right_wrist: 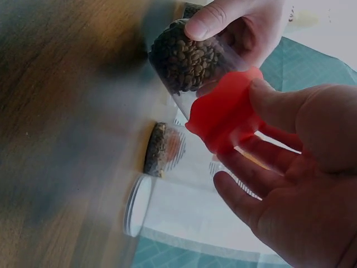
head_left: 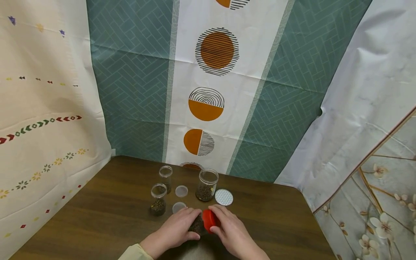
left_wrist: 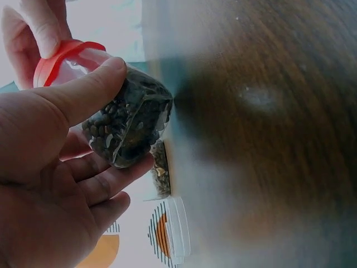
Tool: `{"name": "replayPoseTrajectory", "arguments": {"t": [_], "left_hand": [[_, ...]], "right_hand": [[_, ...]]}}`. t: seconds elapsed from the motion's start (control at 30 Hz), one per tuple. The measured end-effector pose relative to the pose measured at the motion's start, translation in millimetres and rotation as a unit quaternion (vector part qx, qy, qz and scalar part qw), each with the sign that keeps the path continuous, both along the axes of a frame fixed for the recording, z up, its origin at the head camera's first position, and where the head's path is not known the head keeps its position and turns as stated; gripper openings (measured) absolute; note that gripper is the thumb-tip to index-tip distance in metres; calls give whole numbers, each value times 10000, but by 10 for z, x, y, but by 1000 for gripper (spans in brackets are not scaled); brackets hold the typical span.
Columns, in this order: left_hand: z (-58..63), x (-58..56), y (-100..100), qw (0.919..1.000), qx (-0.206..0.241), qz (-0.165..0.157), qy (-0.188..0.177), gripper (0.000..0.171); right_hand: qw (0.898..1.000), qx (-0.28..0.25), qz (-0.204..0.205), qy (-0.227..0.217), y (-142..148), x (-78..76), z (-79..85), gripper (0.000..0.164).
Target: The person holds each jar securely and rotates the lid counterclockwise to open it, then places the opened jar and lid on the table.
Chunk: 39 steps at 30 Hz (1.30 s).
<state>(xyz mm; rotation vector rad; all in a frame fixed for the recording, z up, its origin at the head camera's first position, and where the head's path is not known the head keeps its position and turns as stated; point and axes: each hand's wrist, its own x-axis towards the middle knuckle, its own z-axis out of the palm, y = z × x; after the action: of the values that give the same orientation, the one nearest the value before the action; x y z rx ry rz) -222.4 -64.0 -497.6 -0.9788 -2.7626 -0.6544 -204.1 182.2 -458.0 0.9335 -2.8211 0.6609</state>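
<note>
My left hand [head_left: 177, 228] grips a clear plastic jar [right_wrist: 187, 64] of small brown pellets or beans, thumb on one side and fingers round the other. The jar is tilted, and its body leans to the left in the head view. Over its mouth sits a red scallop-edged lid [right_wrist: 226, 111], which my right hand [head_left: 231, 231] holds between thumb and fingers. Whether the lid is screwed tight cannot be told. Beyond the hands stand a wide open jar [head_left: 206, 187] and two narrower open jars [head_left: 158, 202] [head_left: 165, 177], each partly filled with similar brown contents.
Two translucent round lids [head_left: 181, 191] [head_left: 178, 207] lie between the jars, the nearer one partly behind my left hand. A white patterned lid [head_left: 224, 197] lies right of the wide jar. The brown wooden table [head_left: 266, 213] ends at hanging cloths [head_left: 136, 90].
</note>
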Motion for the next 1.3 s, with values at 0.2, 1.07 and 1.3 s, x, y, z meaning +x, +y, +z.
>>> {"name": "replayPoseTrajectory", "arguments": {"t": [0.2, 1.07, 1.3], "left_hand": [[2, 7, 5, 10000, -3, 5, 29, 68], [-5, 27, 44, 9994, -146, -47, 313, 70], [-3, 6, 37, 9995, -187, -17, 246, 70]], "right_hand": [[9999, -99, 108, -70, 23, -5, -4, 62], [9943, -276, -823, -625, -26, -45, -1, 63], [9961, -270, -637, -546, -9, -48, -1, 60]]}}
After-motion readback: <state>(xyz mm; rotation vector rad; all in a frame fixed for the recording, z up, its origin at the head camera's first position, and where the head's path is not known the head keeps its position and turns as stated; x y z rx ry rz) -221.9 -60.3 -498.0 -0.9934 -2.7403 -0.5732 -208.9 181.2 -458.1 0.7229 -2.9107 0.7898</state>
